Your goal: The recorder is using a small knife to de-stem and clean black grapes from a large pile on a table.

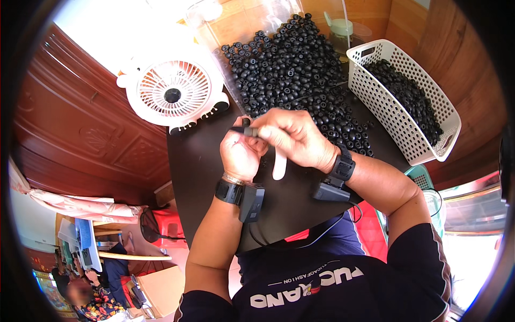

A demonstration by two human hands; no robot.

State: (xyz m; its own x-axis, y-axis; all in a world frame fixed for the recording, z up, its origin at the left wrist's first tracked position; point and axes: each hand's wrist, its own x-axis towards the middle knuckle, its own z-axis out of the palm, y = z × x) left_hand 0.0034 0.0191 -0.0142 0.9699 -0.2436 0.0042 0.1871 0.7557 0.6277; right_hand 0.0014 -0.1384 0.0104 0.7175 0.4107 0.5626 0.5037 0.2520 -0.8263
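Note:
Over the dark table [201, 177], my two hands meet in front of a heap of small black hollow plastic pieces [289, 64]. My left hand [240, 155], palm turned up, has its fingers curled round a small black piece [246, 122]. My right hand [295, 137] is closed just to its right, thumb and fingers pinching a short dark grey piece [251, 131] against the left fingertips. Below the right fingers hangs a pale, round-ended strip [280, 163]; whether that hand holds it is unclear. Fingers partly hide the small parts.
At the left stands a white fan [174, 94]. A clear bin [228, 80] lies tipped behind the heap. On the right is a white perforated basket [399, 104] with more black pieces. A lidded jar [341, 32] stands behind. Cables run from my wrist devices. Another person [88, 292] sits far lower left.

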